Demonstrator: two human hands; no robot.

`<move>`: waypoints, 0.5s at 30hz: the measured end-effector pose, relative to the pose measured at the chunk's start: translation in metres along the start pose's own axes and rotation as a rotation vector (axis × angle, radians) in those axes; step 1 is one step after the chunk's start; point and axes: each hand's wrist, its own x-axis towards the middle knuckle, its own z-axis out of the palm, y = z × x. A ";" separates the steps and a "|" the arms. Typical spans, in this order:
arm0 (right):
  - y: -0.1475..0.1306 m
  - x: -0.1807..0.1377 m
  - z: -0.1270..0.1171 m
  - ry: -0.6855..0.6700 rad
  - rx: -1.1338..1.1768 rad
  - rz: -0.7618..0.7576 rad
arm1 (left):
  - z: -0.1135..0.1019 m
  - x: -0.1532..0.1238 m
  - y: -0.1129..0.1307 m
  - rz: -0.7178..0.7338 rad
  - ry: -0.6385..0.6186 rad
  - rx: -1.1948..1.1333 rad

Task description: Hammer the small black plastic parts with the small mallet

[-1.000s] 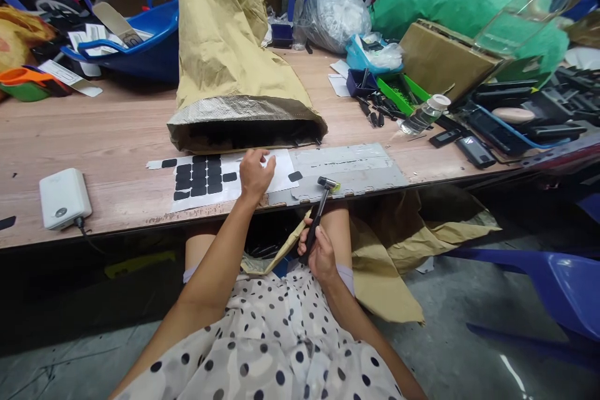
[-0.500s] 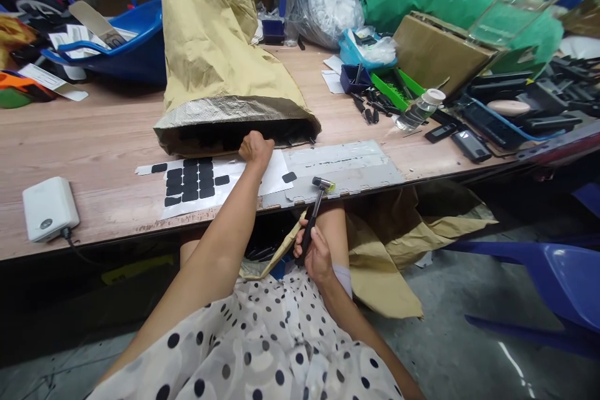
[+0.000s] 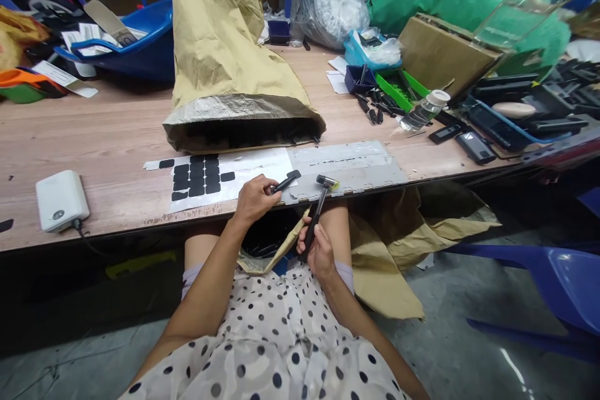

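My left hand [image 3: 255,200] is closed on a slim black plastic piece [image 3: 283,183] just over the table's front edge. The piece's far end meets a black rounded patch by the white sheet's corner; whether they are joined I cannot tell. In my right hand [image 3: 320,251] is a small hammer [image 3: 321,201] with a black grip, its metal head up and a yellow face pointing right. Beneath the left hand lies a white sheet [image 3: 244,165] bearing several black rounded patches [image 3: 197,176]. A grey board [image 3: 349,165] adjoins it on the right.
A large tan sack [image 3: 234,56] lies open toward me behind the sheet. Another open sack [image 3: 262,262] with dark pieces is between my legs. A white power bank [image 3: 62,201] with a cable sits left. A clear bottle [image 3: 424,111] and green tray [image 3: 400,89] stand right.
My left hand has come back from the tan sack's mouth toward me and now holds the slim black piece. The right hand still grips the hammer in nearly the same spot.
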 end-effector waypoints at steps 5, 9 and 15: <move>-0.001 0.001 -0.001 0.005 -0.021 0.002 | 0.000 0.002 -0.003 -0.007 -0.064 0.089; -0.001 0.001 -0.001 0.017 -0.069 -0.023 | 0.001 0.006 -0.004 -0.024 -0.082 0.106; -0.001 -0.001 0.002 0.085 -0.163 -0.102 | 0.002 0.008 -0.009 -0.033 -0.118 0.062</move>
